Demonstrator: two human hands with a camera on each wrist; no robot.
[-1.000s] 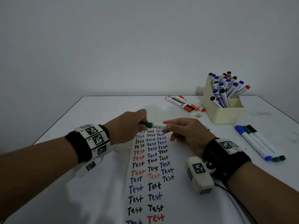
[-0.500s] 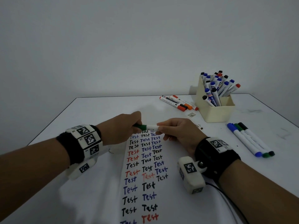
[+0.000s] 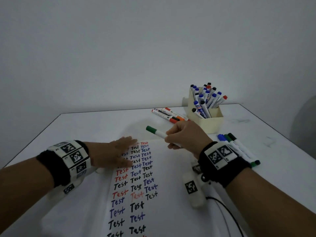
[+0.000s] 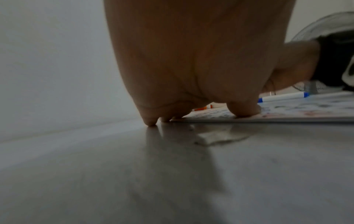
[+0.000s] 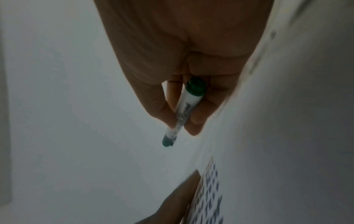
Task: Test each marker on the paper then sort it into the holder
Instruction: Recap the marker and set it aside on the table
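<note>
Both hands were on the green marker a second ago; now the left hand has let go and lies flat, fingers spread, on the paper. The right hand alone pinches the marker – raised above the paper's far end, green cap on the end pointing left. Judged: capped, so testing looks finished – it goes next to the holder, near on the worktop.

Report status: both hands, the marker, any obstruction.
Left hand flat, pressing the white test paper. Right hand grips the capped green-and-white marker above it. Nothing blocking the cream holder.
</note>
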